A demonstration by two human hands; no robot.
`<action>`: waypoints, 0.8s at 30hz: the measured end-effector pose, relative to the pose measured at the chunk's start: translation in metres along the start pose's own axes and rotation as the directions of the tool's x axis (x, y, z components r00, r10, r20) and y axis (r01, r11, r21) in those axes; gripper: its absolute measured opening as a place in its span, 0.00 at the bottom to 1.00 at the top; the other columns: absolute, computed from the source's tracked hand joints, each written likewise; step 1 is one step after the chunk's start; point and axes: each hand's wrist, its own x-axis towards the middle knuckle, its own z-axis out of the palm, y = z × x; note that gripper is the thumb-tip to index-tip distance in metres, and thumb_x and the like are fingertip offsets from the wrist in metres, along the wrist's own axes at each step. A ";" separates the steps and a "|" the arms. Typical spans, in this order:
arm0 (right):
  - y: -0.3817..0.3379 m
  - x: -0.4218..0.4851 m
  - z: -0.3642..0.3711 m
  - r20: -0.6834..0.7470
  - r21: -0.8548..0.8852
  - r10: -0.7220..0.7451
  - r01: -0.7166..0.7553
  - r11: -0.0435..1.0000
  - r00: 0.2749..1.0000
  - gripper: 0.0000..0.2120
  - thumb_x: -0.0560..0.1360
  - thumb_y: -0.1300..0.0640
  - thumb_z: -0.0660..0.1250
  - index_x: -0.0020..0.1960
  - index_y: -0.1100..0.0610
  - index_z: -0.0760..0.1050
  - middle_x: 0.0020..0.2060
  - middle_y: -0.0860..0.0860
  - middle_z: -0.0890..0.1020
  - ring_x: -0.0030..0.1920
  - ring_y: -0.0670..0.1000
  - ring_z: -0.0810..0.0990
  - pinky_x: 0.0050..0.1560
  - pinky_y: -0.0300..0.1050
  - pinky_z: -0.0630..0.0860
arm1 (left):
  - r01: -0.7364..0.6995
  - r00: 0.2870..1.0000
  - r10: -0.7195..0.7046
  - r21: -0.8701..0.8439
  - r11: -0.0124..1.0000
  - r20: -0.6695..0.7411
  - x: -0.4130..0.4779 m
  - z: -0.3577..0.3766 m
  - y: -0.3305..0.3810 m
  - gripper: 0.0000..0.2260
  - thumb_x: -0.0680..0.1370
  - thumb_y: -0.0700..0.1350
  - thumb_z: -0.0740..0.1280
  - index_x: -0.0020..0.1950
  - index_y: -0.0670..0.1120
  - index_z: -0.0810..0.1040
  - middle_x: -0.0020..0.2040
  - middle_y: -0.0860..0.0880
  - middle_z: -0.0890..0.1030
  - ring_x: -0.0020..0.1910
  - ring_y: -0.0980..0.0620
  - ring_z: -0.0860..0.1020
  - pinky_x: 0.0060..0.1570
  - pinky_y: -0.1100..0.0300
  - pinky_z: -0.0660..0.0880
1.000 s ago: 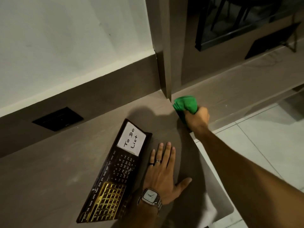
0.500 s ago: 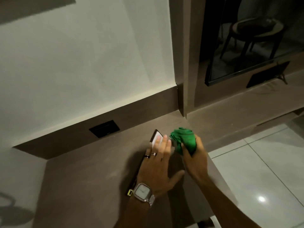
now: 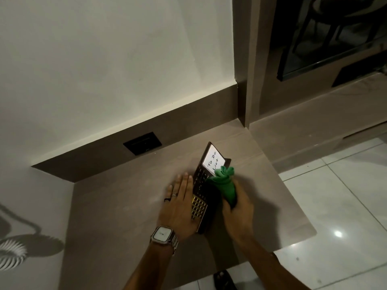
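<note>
The left hand (image 3: 180,206) lies flat with straight fingers pointing far, its thumb side against the left edge of the dark folding desk calendar with a white "To Do List" panel (image 3: 204,181). A square silver wristwatch (image 3: 162,234) sits on that wrist. The right hand (image 3: 238,214) is curled round a bunched green cloth (image 3: 225,185), whose free end sits against the calendar's face just below the white panel.

The calendar stands slanted on the brown wood-grain desk top (image 3: 125,206), towards its right half. The desk's right edge runs just right of the right hand, with white floor tiles (image 3: 335,195) beyond. Bare desk surface spreads left of the left hand, bounded far by a brown upstand holding a black socket plate (image 3: 142,143).
</note>
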 end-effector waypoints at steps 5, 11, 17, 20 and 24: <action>0.001 -0.008 0.012 0.154 -0.136 -0.155 0.176 0.975 0.976 0.35 0.70 0.70 0.69 0.73 0.52 0.63 0.74 0.52 0.65 0.75 0.52 0.58 0.71 0.62 0.61 | 0.009 1.000 -0.007 -0.136 0.991 0.014 -0.002 0.002 0.004 0.53 0.71 0.52 0.71 0.72 0.49 0.27 0.78 0.48 0.32 0.77 0.49 0.34 0.76 0.52 0.39; 0.009 0.001 0.026 0.392 -0.381 -0.330 0.478 0.791 0.859 0.44 0.68 0.62 0.73 0.76 0.47 0.52 0.77 0.52 0.57 0.77 0.56 0.49 0.67 0.59 0.57 | 0.019 1.000 -0.014 -0.201 0.980 0.023 -0.002 0.005 0.005 0.52 0.71 0.48 0.72 0.74 0.50 0.30 0.78 0.50 0.34 0.77 0.50 0.34 0.77 0.51 0.41; 0.036 0.006 0.014 0.566 -0.424 -0.371 0.645 0.636 0.737 0.42 0.74 0.50 0.66 0.78 0.52 0.44 0.78 0.54 0.48 0.77 0.56 0.44 0.71 0.60 0.59 | 0.010 1.000 -0.004 -0.209 0.978 0.027 -0.002 0.004 0.006 0.52 0.71 0.47 0.71 0.74 0.51 0.28 0.78 0.50 0.33 0.77 0.51 0.34 0.75 0.52 0.36; 0.035 0.012 0.015 0.635 -0.338 -0.415 0.718 0.609 0.652 0.43 0.73 0.53 0.68 0.78 0.50 0.43 0.78 0.53 0.49 0.77 0.55 0.44 0.69 0.61 0.57 | 0.016 1.000 -0.011 -0.214 0.977 0.023 -0.004 0.001 0.008 0.52 0.71 0.45 0.71 0.75 0.49 0.30 0.77 0.50 0.33 0.77 0.50 0.34 0.76 0.50 0.38; 0.028 0.039 0.007 0.591 -0.417 -0.416 0.704 0.575 0.691 0.46 0.71 0.62 0.69 0.78 0.48 0.44 0.78 0.51 0.49 0.77 0.54 0.44 0.69 0.59 0.58 | 0.018 1.000 -0.011 -0.242 0.970 0.028 -0.005 -0.003 0.011 0.52 0.70 0.41 0.71 0.74 0.50 0.29 0.77 0.51 0.32 0.76 0.50 0.33 0.75 0.50 0.37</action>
